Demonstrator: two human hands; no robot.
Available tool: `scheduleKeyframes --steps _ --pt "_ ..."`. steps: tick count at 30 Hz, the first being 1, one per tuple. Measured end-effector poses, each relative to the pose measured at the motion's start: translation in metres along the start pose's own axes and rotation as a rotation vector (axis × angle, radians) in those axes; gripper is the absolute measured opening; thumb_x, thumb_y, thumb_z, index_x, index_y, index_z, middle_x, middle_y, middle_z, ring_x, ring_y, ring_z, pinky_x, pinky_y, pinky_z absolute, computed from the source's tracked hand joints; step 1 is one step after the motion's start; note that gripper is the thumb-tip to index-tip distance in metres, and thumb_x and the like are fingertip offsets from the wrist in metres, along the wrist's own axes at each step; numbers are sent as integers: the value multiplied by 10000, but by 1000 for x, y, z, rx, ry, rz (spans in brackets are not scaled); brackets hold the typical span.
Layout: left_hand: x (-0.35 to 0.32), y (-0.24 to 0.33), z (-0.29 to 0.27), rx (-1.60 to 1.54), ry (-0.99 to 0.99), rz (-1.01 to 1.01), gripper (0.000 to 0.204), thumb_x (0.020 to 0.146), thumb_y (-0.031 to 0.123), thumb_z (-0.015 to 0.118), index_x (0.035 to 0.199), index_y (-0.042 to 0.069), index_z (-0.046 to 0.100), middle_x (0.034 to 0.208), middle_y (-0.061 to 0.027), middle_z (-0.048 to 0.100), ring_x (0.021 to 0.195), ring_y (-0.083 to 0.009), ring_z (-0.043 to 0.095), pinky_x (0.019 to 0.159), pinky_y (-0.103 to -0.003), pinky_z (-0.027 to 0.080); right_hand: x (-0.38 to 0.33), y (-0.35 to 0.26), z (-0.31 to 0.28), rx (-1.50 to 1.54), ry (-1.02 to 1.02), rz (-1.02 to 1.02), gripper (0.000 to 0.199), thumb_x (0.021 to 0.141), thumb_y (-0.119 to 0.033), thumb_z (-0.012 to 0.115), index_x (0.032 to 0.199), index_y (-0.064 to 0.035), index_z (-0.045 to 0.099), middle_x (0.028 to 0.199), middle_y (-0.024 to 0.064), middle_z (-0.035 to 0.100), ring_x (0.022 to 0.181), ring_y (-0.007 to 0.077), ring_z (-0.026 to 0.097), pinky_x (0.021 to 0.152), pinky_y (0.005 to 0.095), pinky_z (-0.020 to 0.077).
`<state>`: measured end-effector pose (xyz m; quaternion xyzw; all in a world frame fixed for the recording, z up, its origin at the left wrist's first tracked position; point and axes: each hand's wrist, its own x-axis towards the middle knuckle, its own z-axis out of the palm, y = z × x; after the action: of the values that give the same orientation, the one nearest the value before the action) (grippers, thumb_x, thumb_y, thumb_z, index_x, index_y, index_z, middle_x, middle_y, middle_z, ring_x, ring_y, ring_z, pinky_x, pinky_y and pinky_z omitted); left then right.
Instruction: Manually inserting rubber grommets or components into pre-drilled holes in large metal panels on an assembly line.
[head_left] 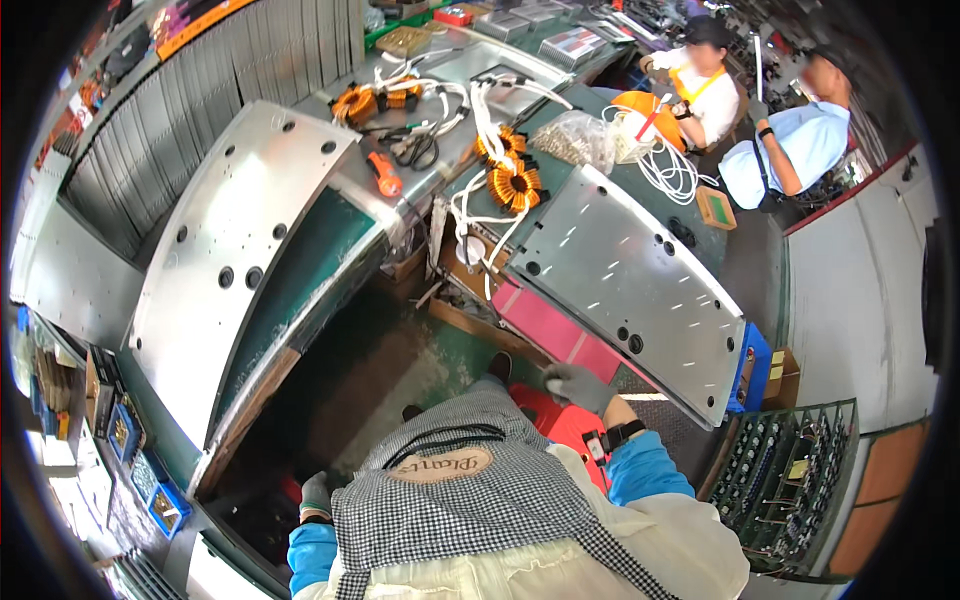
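Hanging left hand (316,494) beside checked apron (430,522), right hand (582,388) forward near metal panel (630,285), both grips unclear

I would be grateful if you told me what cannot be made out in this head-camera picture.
In the head view:
- Left hand: whether it holds anything; too small and dark beside the apron.
- Right hand: whether it grips anything small; its curled fingers hide the palm.
- Red object: its full shape; partly behind the apron.
- Clear plastic bag: its contents; too small to identify.
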<state>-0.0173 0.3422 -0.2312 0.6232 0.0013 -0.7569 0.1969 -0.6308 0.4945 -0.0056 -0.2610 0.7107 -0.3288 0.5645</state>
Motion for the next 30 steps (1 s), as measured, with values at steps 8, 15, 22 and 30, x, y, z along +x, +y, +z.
scheduleKeyframes --steps 8,15,22,30 --pt "-42 48 136 378 16 424 384 960 212 565 1337 148 536 1163 -45 633 998 -215 605 818 -434 535 29 -132 -47 -148 325 -374 160 930 -81 572 1059 -35 656 808 35 623 678 108 572 635 281 495" --pt "-65 -10 116 1544 422 988 207 845 92 625 1040 102 692 1062 -161 685 979 -350 649 834 -418 524 142 -178 -62 79 -169 -676 231 966 -206 571 1078 -32 675 1054 101 686 831 187 643 680 267 528" --pt "-101 -85 100 1324 704 679 420 889 232 586 1265 51 634 1302 -170 619 1206 -337 576 1024 -377 459 243 -249 55 -615 -619 -618 291 914 -258 644 1113 -46 666 865 103 679 706 200 644 605 353 536" --pt "-173 -226 120 108 820 745 333 948 242 574 1157 -2 664 1118 -139 700 1053 -274 657 912 -366 498 196 -230 246 -735 -1177 -740 206 869 -73 632 1058 5 655 894 82 657 679 130 611 608 279 504"
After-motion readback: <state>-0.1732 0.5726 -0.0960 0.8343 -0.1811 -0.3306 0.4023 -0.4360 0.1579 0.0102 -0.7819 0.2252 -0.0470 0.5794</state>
